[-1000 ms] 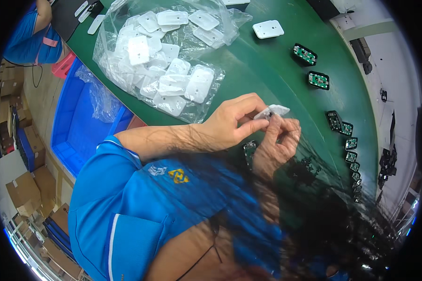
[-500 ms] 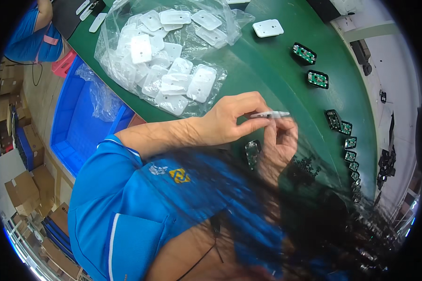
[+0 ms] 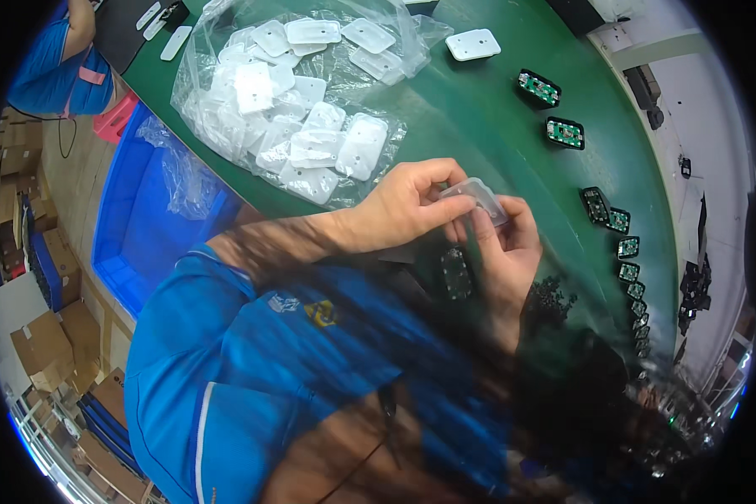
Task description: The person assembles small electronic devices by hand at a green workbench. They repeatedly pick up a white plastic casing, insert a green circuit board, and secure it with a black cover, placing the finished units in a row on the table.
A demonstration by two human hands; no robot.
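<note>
A translucent white plastic cover (image 3: 476, 188) with rounded corners is held up over the table, its flat face tilted into view. My left hand (image 3: 412, 206) pinches it from the left, thumb laid across the face. On the other side, my right hand (image 3: 512, 252) grips its lower right edge between thumb and fingers. Below the hands lies a black case with a circuit board (image 3: 456, 273), partly veiled by hair. Left of my hands, many similar white covers (image 3: 315, 147) are heaped in a clear plastic bag (image 3: 195, 105).
Black cases with green boards (image 3: 565, 133) form a curved row along the right of the green table (image 3: 445, 113). One white-topped case (image 3: 473, 44) stands at the far side. A blue bin (image 3: 126, 244) sits left of the table; another person's blue sleeve (image 3: 38, 63) shows beyond.
The cover has turned from nearly edge-on to showing its broad face. My right hand has shifted slightly right, and its thumb now rests against the cover.
</note>
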